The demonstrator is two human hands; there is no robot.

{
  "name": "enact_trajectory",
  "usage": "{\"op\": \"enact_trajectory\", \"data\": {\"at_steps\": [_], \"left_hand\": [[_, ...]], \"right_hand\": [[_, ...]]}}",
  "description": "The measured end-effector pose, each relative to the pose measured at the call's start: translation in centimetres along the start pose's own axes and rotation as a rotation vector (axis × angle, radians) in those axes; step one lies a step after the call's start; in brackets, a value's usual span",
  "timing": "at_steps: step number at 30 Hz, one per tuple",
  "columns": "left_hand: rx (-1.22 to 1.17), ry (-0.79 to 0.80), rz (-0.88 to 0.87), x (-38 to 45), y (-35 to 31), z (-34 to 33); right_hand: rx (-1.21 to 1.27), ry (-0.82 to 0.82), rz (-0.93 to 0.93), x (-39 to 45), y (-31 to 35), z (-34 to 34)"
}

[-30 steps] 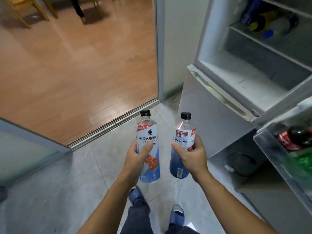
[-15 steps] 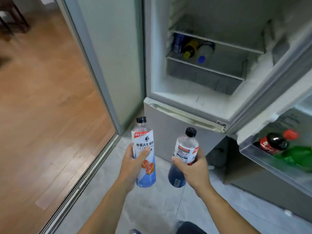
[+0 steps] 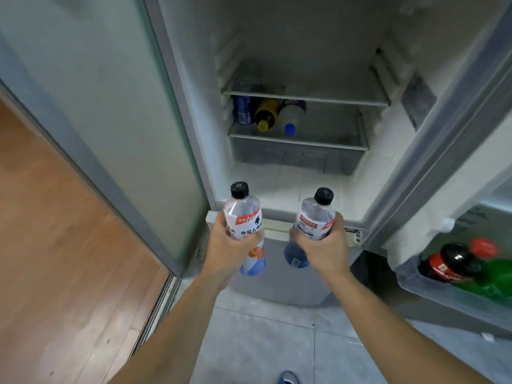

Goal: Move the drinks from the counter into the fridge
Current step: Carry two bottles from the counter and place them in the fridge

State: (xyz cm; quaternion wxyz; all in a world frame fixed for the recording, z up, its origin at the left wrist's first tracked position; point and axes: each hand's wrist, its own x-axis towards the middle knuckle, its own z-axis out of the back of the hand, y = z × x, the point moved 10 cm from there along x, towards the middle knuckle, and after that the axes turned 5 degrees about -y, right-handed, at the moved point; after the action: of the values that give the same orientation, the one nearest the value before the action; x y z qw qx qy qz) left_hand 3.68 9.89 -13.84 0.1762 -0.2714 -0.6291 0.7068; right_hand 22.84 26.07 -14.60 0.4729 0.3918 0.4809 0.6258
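1. Both forearms reach forward from the bottom of the view, wrists raised, over a grey tiled floor (image 3: 263, 342).
2. The left hand (image 3: 230, 245) is wrapped around the middle of a black-capped bottle with an orange-fruit label (image 3: 245, 225), held upright, thumb across the front of the label.
3. The right hand (image 3: 324, 245) is closed around a second black-capped bottle with a dark blue lower half (image 3: 313, 220), also upright. The two bottles are near each other but apart.
4. Both bottles sit just in front of the fridge (image 3: 304, 189) at its lower front edge, caps level with the white compartment floor, which lies bare behind them.
5. To the right, the open fridge door holds a cola bottle (image 3: 448, 261) and a green bottle (image 3: 498, 275) lying in its door bin (image 3: 443, 300).
6. To the left, a frosted glass panel (image 3: 110, 106) stands close beside the fridge.
7. Farther in, the lower shelf (image 3: 299, 141) carries a blue can (image 3: 243, 109), a yellow-capped bottle (image 3: 266, 115) and a blue-capped bottle (image 3: 292, 117) bunched at its left; its right side is open.
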Motion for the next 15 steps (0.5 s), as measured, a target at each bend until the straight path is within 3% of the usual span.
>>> {"op": "enact_trajectory", "data": {"at_steps": [6, 15], "left_hand": [[0.072, -0.064, -0.056, 6.9, -2.4, -1.7], [0.228, 0.002, -0.034, 16.8, -2.8, -3.8]], "right_hand": [[-0.096, 0.041, -0.024, 6.6, 2.1, -3.5], [-0.19, 0.004, -0.097, 13.4, 2.1, -7.1]]}}
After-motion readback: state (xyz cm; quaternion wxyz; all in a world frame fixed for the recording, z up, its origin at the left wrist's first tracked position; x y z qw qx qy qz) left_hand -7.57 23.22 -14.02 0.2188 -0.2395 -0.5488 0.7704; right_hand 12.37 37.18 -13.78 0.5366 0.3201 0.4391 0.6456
